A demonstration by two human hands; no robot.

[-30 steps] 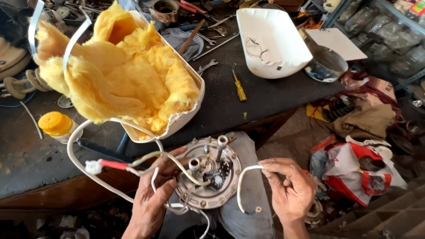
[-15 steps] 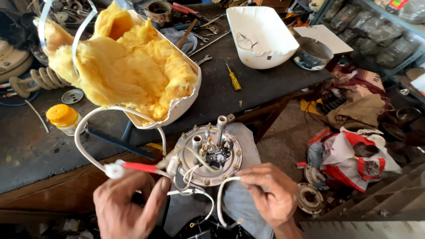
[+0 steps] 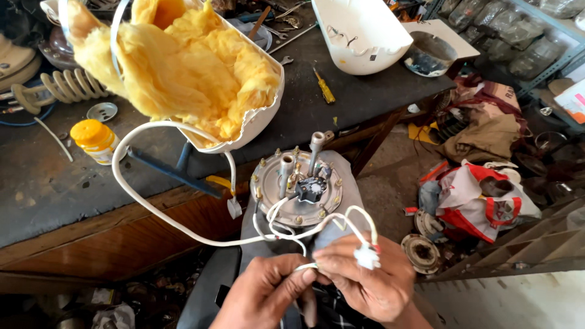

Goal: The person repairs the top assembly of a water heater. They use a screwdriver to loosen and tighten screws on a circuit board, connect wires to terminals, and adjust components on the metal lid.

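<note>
Sorting the white wires (image 3: 292,234) at the near edge of the round metal flange (image 3: 298,189): left hand (image 3: 265,295) pinches one lead, right hand (image 3: 365,283) closes around the white connector (image 3: 367,256). Next move probably needs careful routing.

A dark workbench (image 3: 341,109) carries a yellow-capped jar (image 3: 94,140), yellow-handled screwdriver (image 3: 324,86) and white shell (image 3: 361,31).
</note>
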